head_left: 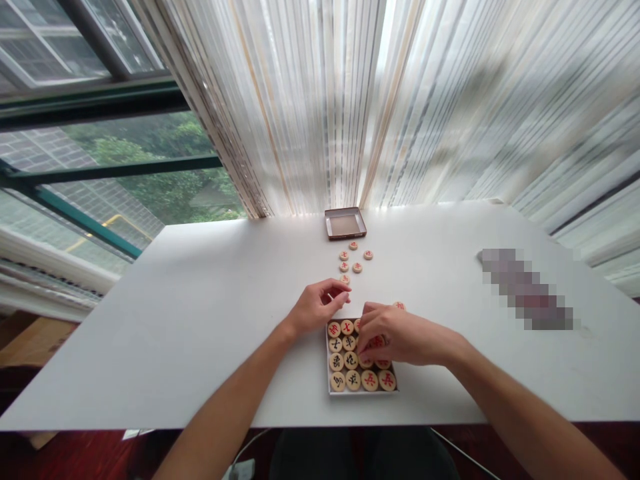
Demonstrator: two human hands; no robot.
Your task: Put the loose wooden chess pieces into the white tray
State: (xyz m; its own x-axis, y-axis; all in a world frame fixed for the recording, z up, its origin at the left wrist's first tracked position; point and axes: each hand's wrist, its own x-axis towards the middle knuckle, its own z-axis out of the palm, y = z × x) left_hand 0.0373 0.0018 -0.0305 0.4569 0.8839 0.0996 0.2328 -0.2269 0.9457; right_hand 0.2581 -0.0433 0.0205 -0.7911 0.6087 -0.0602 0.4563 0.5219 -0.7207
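A shallow white box [329, 373] near the table's front edge holds rows of round wooden Chinese chess pieces, some with black characters and some with red. My right hand [395, 333] reaches over the box from the right, fingers closed down on a Chinese chess piece among the rows; the hand partly hides it and its neighbours. Just beyond the box's far left corner hovers my left hand [320, 305], thumb and forefinger curved and apart. Its fingertips are close to a loose red-marked piece [345, 279]. Another loose piece [399, 306] lies behind my right hand.
Several red-marked pieces [357, 267] lie scattered on the white table [210, 300] beyond my hands. Behind them stands an open brown box lid [346, 225]. A pixelated long object [525, 290] is at the right. Curtains [320, 107] and a window border the table's far side.
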